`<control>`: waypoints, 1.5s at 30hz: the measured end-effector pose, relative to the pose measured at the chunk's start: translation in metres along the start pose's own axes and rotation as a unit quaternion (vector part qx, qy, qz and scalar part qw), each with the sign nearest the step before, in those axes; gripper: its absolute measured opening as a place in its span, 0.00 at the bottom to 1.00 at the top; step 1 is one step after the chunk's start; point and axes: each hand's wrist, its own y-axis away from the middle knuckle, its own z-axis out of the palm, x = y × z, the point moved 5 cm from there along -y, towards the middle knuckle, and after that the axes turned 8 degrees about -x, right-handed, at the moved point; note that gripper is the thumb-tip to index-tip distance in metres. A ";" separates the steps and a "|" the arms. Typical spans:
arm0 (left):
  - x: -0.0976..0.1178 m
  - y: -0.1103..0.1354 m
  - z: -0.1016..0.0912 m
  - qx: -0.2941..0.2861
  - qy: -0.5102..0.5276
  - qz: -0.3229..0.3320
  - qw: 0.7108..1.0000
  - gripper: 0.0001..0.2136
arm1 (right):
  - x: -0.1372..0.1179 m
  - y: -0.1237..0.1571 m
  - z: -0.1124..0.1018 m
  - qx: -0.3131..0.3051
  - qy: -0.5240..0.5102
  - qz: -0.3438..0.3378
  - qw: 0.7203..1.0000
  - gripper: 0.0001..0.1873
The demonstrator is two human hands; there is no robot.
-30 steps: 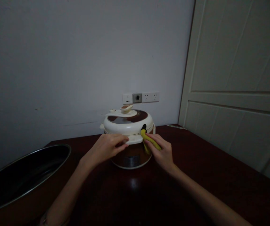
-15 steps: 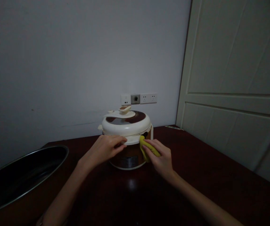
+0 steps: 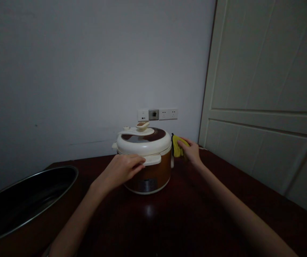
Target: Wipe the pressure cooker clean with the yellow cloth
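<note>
My right grip (image 3: 191, 151) clamps a yellow, black-edged cloth (image 3: 178, 147) beside the round white-and-brown lidded cooker (image 3: 149, 147), contents hidden; my left grip (image 3: 125, 167) clasps its white handle (image 3: 153, 159). Leftward, an open brown metal-rimmed vessel (image 3: 42, 222) gapes dark.

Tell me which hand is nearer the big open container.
Left. The left hand is on the white handle, right of the open container; the right hand is farther right, past the cooker.

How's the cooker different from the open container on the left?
The cooker has its lid on; the container is open, showing a dark inside. The cooker shows a white handle; the container shows a thin, shiny rim. Both have brown sides.
</note>
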 end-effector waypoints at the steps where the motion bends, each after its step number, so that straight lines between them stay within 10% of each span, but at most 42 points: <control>1: 0.000 0.000 0.000 0.000 -0.001 -0.002 1.000 0.10 | 0.005 -0.006 0.006 -0.011 0.002 0.007 1.000 0.25; 14: 0.004 -0.002 -0.002 -0.004 0.014 -0.007 1.000 0.10 | 0.006 0.074 0.028 0.022 0.010 -0.093 0.995 0.22; 22: 0.010 0.000 -0.005 -0.019 0.020 -0.046 0.999 0.10 | -0.006 0.072 0.027 -0.008 0.083 -0.203 0.976 0.18; 31: -0.008 0.027 -0.051 0.142 0.112 -0.209 0.961 0.14 | -0.099 0.082 0.017 -0.044 0.160 -0.380 0.910 0.14; 38: -0.030 0.056 -0.048 0.128 0.096 -0.264 0.951 0.14 | -0.122 0.097 0.075 -0.289 0.161 -0.404 0.853 0.16; 45: -0.080 0.053 -0.018 0.152 0.182 -0.346 0.908 0.17 | -0.136 0.117 0.151 -0.403 0.315 -0.461 0.725 0.12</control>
